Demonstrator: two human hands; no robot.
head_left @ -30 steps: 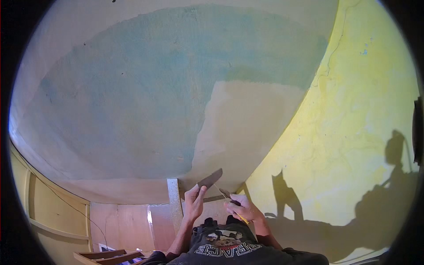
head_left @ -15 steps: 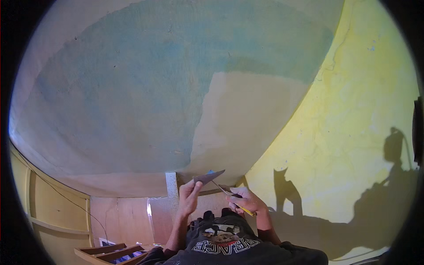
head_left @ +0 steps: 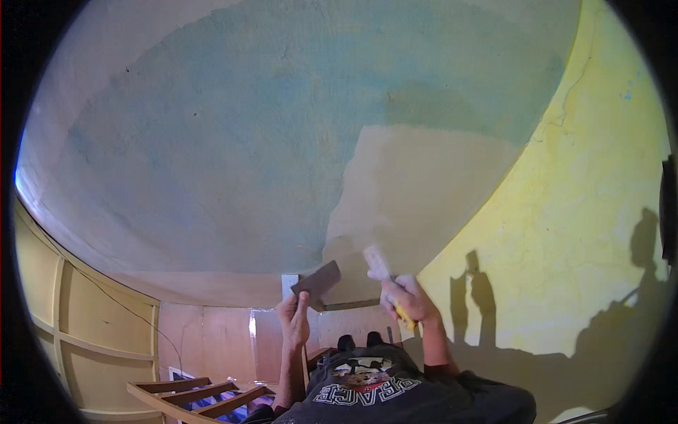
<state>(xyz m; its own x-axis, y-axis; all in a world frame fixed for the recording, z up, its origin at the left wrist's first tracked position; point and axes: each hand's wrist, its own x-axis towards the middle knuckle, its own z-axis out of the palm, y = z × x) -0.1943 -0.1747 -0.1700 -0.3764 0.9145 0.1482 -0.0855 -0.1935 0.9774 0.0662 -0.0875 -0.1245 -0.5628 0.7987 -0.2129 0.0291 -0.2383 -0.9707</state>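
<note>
My left hand (head_left: 294,319) grips a flat grey-brown rectangular plate (head_left: 318,280) by its lower end, thumb across its face. My right hand (head_left: 412,299) is wrapped round the yellow handle of a putty knife (head_left: 378,263). The knife's blade points up and away, looks whitish and is slightly blurred. Knife and plate are apart. Beyond both hands is a large surface (head_left: 233,162) with a blue-green area and a smooth pale patch (head_left: 417,177) toward the right. I cannot tell whether the blade touches it.
A yellow wall (head_left: 565,233) with cracks and cast shadows stands on the right. A wooden slatted frame (head_left: 185,404) is at the lower left, near my left forearm. Behind it are yellow framed panels (head_left: 99,304), a hanging cable and pinkish boards (head_left: 226,339).
The putty knife has come away from the plate, moving up and right in my right hand, blade now upward. The plate has turned to show its broad face. The view has shifted slightly.
</note>
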